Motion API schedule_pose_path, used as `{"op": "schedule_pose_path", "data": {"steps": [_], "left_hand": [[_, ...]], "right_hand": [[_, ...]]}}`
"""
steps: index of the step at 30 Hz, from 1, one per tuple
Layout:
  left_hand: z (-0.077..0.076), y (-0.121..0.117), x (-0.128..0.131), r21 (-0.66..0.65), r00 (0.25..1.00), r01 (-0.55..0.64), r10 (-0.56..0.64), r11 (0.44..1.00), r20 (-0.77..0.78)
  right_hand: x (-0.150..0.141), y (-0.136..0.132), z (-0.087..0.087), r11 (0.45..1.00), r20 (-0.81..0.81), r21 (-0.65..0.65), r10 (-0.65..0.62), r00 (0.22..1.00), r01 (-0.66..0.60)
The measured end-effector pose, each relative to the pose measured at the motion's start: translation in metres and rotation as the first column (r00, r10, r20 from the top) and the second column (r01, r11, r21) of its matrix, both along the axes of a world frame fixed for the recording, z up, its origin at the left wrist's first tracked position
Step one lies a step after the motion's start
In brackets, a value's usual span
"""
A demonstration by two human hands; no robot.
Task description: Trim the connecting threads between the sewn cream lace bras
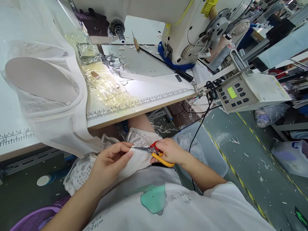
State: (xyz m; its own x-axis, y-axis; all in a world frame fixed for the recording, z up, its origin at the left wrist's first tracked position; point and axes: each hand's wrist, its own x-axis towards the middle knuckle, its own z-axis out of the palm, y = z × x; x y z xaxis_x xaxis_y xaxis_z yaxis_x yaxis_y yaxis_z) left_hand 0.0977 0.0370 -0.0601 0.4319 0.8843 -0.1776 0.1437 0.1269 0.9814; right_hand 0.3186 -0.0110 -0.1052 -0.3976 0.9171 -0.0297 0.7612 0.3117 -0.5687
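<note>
In the head view a white bra [57, 125] lies partly on the table, with its moulded cup facing up at the left. Its lower part hangs over the edge toward my lap, where white lace fabric [83, 170] is gathered. My left hand [113, 160] pinches an edge of the white fabric between thumb and fingers. Scissors [145, 149] with one red and one orange handle are gripped in my right hand [172, 150]. Their blades point left, with the tips at the fabric edge beside my left fingertips. Whether the blades touch the cloth I cannot tell.
A sewing machine [179, 41] stands on the table [154, 88], whose front edge carries a printed ruler. Fabric scraps, an awl [136, 43] and a black-handled rod lie there. Right of me are a control box [250, 91], a hanging black cable and a plastic bin [215, 160].
</note>
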Motion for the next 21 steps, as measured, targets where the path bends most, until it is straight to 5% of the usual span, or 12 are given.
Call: {"op": "schedule_pose_path", "data": {"steps": [5, 10, 21], "left_hand": [[0.0, 0.0, -0.002, 0.056, 0.999, 0.036, -0.035, 0.998, -0.014], [-0.003, 0.0, -0.003, 0.281, 0.997, 0.049, -0.033, 0.958, -0.062], [-0.006, -0.006, -0.001, 0.479, 0.966, 0.229, -0.137, 0.848, -0.219]], "right_hand": [[0.004, 0.001, 0.001, 0.984, -0.248, -0.075, -0.176, 0.953, 0.162], [-0.005, 0.003, 0.013, 0.979, -0.619, -0.043, -0.184, 0.763, 0.201], [-0.04, 0.007, 0.044, 0.986, -0.515, -0.039, -0.16, 0.842, 0.164]]}}
